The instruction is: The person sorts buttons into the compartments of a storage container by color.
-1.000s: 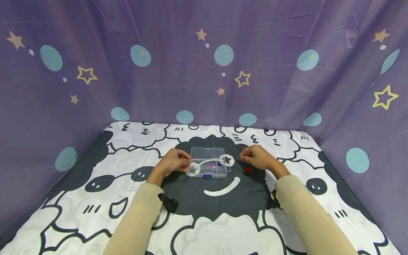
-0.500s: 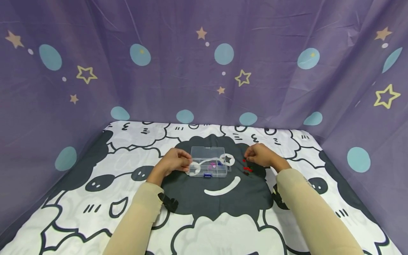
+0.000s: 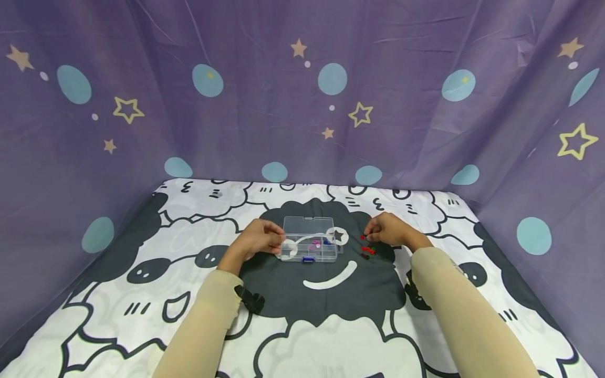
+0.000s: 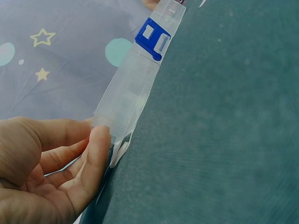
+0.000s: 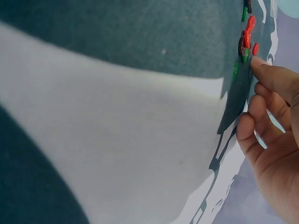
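A clear plastic compartment box (image 3: 295, 258) with a blue latch (image 4: 153, 39) lies on the dark cloth, its see-through lid (image 3: 308, 224) raised back. Pink pieces (image 3: 316, 243) and dark blue pieces (image 3: 326, 242) show inside. My left hand (image 3: 257, 239) pinches the box's left end between thumb and fingers. To the right of the box lie several small round red pieces (image 5: 248, 31), with green pieces (image 5: 235, 71) and black ones among them, button-like. My right hand (image 3: 387, 229) is just beyond them, fingers loosely bent, thumb tip right at a single red piece (image 5: 255, 48).
The cloth (image 3: 326, 294) is printed with black and white cartoon sheep and covers the whole surface. A purple curtain (image 3: 283, 131) with stars and dots hangs behind and at both sides. Dark straps with gear (image 3: 249, 299) show at the wrists.
My right hand has moved slightly right and back, uncovering more of the small red pieces. The left hand stays at the box, which has not moved.
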Demonstrator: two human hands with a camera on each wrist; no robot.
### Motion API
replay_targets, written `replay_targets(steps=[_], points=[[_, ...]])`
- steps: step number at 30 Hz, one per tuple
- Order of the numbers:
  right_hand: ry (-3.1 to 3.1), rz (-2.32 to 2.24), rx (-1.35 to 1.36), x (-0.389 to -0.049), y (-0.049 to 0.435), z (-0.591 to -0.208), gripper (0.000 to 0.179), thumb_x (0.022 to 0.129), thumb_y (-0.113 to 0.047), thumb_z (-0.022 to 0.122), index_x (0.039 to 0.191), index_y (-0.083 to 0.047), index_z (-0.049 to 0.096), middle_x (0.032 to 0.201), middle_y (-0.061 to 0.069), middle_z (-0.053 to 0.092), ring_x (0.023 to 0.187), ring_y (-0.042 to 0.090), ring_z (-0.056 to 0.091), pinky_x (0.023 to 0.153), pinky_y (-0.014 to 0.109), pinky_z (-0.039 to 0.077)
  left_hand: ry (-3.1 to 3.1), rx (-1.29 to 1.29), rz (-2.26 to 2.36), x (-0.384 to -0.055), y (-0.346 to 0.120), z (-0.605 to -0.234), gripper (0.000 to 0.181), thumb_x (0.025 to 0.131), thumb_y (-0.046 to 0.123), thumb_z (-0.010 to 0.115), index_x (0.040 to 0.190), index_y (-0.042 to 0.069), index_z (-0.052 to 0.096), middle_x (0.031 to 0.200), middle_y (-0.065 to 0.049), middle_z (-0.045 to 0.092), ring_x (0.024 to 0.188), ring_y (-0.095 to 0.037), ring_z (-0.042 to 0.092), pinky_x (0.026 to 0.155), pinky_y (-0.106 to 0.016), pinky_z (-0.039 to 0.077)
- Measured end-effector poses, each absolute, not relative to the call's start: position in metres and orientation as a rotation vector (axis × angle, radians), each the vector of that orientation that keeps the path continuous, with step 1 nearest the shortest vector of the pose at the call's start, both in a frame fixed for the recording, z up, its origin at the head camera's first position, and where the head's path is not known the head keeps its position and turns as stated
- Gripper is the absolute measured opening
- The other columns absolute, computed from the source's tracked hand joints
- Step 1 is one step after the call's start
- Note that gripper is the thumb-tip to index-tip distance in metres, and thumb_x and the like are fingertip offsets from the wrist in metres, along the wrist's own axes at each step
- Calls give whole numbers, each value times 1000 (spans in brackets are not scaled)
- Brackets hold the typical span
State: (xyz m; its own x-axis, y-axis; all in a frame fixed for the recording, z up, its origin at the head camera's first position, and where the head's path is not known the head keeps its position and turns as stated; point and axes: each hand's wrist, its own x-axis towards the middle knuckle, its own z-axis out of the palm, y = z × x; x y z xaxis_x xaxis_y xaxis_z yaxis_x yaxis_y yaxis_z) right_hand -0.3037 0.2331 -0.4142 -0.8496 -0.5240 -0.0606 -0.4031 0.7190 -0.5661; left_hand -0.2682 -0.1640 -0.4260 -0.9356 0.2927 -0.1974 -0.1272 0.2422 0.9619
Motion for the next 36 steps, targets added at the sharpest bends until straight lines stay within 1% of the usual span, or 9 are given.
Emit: replay_targets(steps=[3,9,11,15,19,24,28,33,36], points=[[2699,-826,-749,-303,234,-414,3,90,-3,77,93,-3,76,78,0,72,66,11,57,62,29,50,2183,150,1742,-268,-164,-426,25,96,1,70,118,-11,65,105,-23,68,71,-19,71,67,-31,64],[2662,-861,-761,-303,239,-415,2,87,-1,78,88,0,76,72,1,70,62,9,53,57,24,45,2183,163,1741,-268,-164,-426,26,96,0,70,118,-12,65,104,-23,68,71,-19,71,67,-31,64],[2632,-887,-754,-302,240,-415,2,87,1,77,88,0,76,73,3,72,62,9,54,57,23,45,2186,168,1739,-268,-164,-425,26,96,1,70,119,-12,65,104,-23,68,71,-19,71,67,-32,64],[2569,-924,-745,-301,242,-413,6,87,5,75,88,-1,77,76,6,73,65,10,56,59,23,47,2189,167,1736,-268,-164,-425,26,96,1,70,119,-11,65,105,-23,68,72,-19,71,67,-32,64],[2515,-944,-721,-300,242,-412,7,86,6,74,90,2,77,78,7,74,66,11,57,60,24,49,2183,144,1736,-268,-164,-425,25,96,0,70,118,-10,65,104,-22,68,71,-19,71,67,-31,64],[2469,-955,-672,-299,242,-412,8,86,7,73,92,3,76,80,6,74,67,11,59,60,24,51,2185,141,1736,-268,-163,-426,24,96,0,70,117,-10,66,103,-22,68,70,-19,71,66,-30,64],[2458,-931,-659,-298,240,-412,8,85,6,74,92,3,76,80,5,74,67,10,59,60,23,50,2183,156,1738,-268,-164,-427,25,95,-1,70,117,-11,65,103,-23,68,70,-19,71,66,-30,64],[2469,-826,-729,-297,234,-409,7,87,6,71,90,0,74,79,2,73,69,8,58,63,22,50,2181,165,1744,-269,-164,-428,27,95,0,70,119,-12,64,105,-24,68,71,-19,71,66,-31,64],[2463,-768,-765,-296,232,-406,7,89,5,69,89,-2,72,79,-1,71,69,8,56,64,23,48,2184,169,1751,-269,-164,-428,27,95,-1,70,119,-12,64,105,-24,68,70,-19,71,65,-31,64]])
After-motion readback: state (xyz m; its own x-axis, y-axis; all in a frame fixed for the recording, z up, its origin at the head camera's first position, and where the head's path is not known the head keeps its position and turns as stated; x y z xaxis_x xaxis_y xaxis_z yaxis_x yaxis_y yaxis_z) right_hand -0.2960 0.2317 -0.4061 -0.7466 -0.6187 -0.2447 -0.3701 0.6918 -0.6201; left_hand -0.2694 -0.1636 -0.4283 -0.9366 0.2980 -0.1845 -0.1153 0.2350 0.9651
